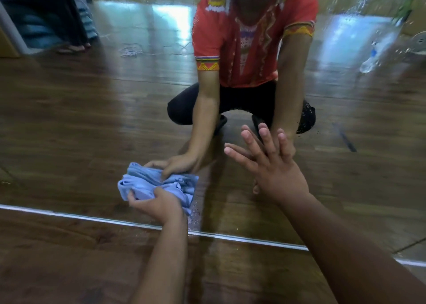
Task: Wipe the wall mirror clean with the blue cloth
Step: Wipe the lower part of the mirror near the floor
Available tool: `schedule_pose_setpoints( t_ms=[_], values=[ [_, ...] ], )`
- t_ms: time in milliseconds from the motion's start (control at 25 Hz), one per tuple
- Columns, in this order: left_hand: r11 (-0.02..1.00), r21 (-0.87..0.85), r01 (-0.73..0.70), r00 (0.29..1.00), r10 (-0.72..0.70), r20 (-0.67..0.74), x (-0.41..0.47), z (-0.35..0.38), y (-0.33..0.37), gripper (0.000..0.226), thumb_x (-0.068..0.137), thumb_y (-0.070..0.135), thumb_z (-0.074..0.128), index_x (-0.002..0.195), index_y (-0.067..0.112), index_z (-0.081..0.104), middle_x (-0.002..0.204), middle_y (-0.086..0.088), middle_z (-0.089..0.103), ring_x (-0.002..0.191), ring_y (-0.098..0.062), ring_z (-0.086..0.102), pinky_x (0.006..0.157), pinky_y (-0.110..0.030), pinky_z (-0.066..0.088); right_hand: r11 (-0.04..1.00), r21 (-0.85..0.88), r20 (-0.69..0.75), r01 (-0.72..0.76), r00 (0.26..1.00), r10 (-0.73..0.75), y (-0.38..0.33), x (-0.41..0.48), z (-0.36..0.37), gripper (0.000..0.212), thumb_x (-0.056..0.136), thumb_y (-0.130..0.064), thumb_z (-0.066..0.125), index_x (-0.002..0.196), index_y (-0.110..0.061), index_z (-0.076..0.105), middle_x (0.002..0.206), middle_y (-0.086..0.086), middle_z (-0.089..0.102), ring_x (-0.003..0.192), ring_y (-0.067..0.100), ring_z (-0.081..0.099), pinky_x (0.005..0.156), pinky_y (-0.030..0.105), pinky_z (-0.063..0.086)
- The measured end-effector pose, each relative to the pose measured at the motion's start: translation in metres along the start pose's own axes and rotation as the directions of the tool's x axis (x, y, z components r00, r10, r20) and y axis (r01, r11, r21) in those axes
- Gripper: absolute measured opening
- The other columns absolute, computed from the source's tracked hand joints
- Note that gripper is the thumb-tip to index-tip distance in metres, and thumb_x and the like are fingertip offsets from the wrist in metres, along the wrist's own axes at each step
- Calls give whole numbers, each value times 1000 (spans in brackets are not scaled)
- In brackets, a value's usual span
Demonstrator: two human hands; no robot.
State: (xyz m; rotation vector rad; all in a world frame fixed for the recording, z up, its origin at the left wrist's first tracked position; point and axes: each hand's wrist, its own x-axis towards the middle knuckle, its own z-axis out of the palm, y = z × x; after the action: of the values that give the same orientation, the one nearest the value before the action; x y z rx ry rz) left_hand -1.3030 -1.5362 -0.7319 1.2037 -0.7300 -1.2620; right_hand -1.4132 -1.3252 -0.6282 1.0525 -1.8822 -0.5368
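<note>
The wall mirror (pixel 92 124) fills most of the view and reaches down to a white bottom edge (pixel 242 238) at the floor. My left hand (pixel 153 203) grips the bunched blue cloth (pixel 147 185) and holds it against the lower glass. My right hand (pixel 265 163) lies flat on the mirror with fingers spread, to the right of the cloth. The mirror reflects both hands and a crouching person in a red top. Water drops speckle the glass at the upper right and beside the cloth.
Dark wooden floor (pixel 69 257) runs in front of the mirror. The reflection shows shelves with folded fabric (pixel 34 27) at the left, a plastic bottle (pixel 368 61) and a fan at the right.
</note>
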Motion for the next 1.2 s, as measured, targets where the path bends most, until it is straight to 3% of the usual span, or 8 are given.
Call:
schedule_pose_setpoints(
  t_ms=[80, 240, 440, 560, 720, 880, 1000, 1200],
  values=[
    [999, 32, -28, 1000, 28, -4, -3, 1, 1, 56, 92, -9, 48, 143, 9, 36, 140, -7, 39, 113, -15, 51, 74, 5, 37, 1000, -1, -10, -2, 1000, 2, 0, 0, 0, 144, 58, -52, 82, 161, -31, -17, 164, 16, -30, 149, 43, -29, 120, 58, -12],
    [984, 174, -49, 999, 46, 17, 13, -10, -16, 54, 95, -5, 48, 147, 7, 37, 150, -22, 34, 131, -32, 47, 105, -19, 38, 1000, -3, -14, 1, 1000, -1, 2, 0, 1, 147, 58, -55, 83, 160, -29, -18, 163, 17, -31, 148, 43, -31, 119, 58, -13],
    [803, 470, 367, 903, -428, 25, 39, -39, -55, 65, 99, 7, 49, 158, 13, 22, 153, -21, 40, 133, -41, 48, 101, -46, 45, 1000, 3, -33, 12, 999, -12, 3, -1, 3, 146, 58, -58, 84, 161, -29, -14, 164, 17, -30, 149, 43, -31, 120, 58, -13],
    [801, 367, 472, 860, -510, 7, 49, -47, -58, 63, 101, 2, 46, 157, 12, 21, 152, -21, 41, 127, -39, 52, 84, -37, 41, 1000, 11, -62, 19, 998, -18, 5, 1, 10, 151, 51, -61, 88, 162, -29, -10, 165, 17, -28, 149, 42, -30, 120, 58, -14],
    [842, 113, 528, 848, -529, -27, 75, -40, -79, 81, 95, -16, 40, 160, 21, 10, 156, -13, 36, 114, -25, 52, 88, -33, 40, 1000, 3, -80, 13, 997, -13, 5, 2, 13, 145, 57, -66, 86, 163, -31, -6, 165, 16, -27, 149, 42, -29, 120, 57, -13],
    [774, -74, 629, 772, -633, -49, 99, -41, -128, 80, 88, 11, 49, 159, 24, 16, 151, -2, 43, 123, -29, 57, 99, -43, 49, 999, -2, -94, 35, 995, -35, 5, -2, 16, 125, 71, -62, 77, 163, -33, -2, 165, 17, -28, 148, 43, -30, 120, 59, -14],
    [816, -35, 577, 817, -577, 9, 71, -39, -137, 66, 99, 4, 43, 158, 21, 18, 135, 6, 48, 113, -15, 58, 87, -16, 52, 999, -9, -102, 37, 994, -38, 5, 0, 18, 120, 73, -65, 72, 163, -33, -1, 165, 17, -28, 149, 43, -29, 120, 60, -9],
    [773, 102, 626, 779, -620, -91, 7, -21, -207, 84, 79, 41, 50, 157, 30, 20, 158, -6, 35, 140, -36, 43, 111, -54, 40, 998, -8, -52, 58, 997, -59, 3, -1, 14, 121, 63, -62, 60, 163, -33, -1, 164, 17, -30, 147, 44, -32, 119, 62, -11]
  ],
)
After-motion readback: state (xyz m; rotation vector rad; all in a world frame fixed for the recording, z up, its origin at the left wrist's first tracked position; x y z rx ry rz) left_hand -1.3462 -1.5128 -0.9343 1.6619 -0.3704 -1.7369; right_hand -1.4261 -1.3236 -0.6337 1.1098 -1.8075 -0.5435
